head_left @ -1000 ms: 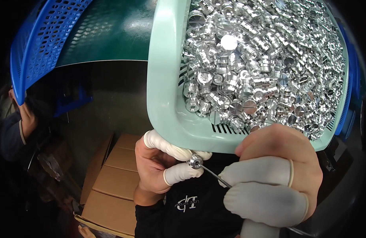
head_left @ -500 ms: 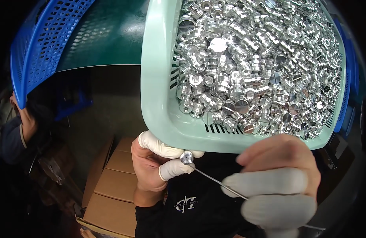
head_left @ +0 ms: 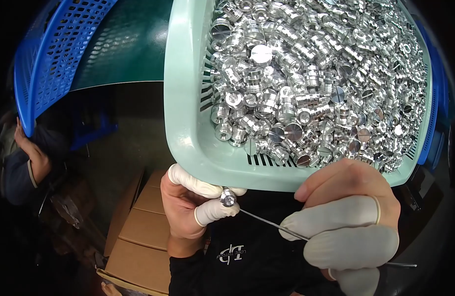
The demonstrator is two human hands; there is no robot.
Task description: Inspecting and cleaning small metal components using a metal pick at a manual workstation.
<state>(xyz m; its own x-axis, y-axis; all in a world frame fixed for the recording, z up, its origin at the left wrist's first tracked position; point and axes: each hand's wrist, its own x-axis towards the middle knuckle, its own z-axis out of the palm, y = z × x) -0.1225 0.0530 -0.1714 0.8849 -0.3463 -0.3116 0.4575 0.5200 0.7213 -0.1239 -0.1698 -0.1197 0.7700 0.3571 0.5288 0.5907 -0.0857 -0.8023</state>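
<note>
Between the thumb and fingers of my left hand (head_left: 184,212), a small shiny turned metal piece (head_left: 228,198) is pinched, its round end facing up. White finger cots cover those fingertips. My right hand (head_left: 353,212), also in finger cots, is closed around a thin metal rod (head_left: 267,223). The rod slants from my right fingers to beside the piece and my left thumb; I cannot tell if its tip touches the piece. Both hands are at the near edge of a pale green plastic basket (head_left: 180,118), heaped with grooved silver metal pieces (head_left: 306,74).
A blue perforated basket (head_left: 64,54) stands at the far left by a green tabletop (head_left: 126,47). Brown cardboard boxes (head_left: 143,246) lie below my left forearm. Another person's arm (head_left: 37,160) shows at the left rim. More blue baskets (head_left: 429,108) line the right side.
The green basket and my left hand sit slightly further left in view. The metal piece is tilted a little differently, and my right hand with the rod has shifted slightly right.
</note>
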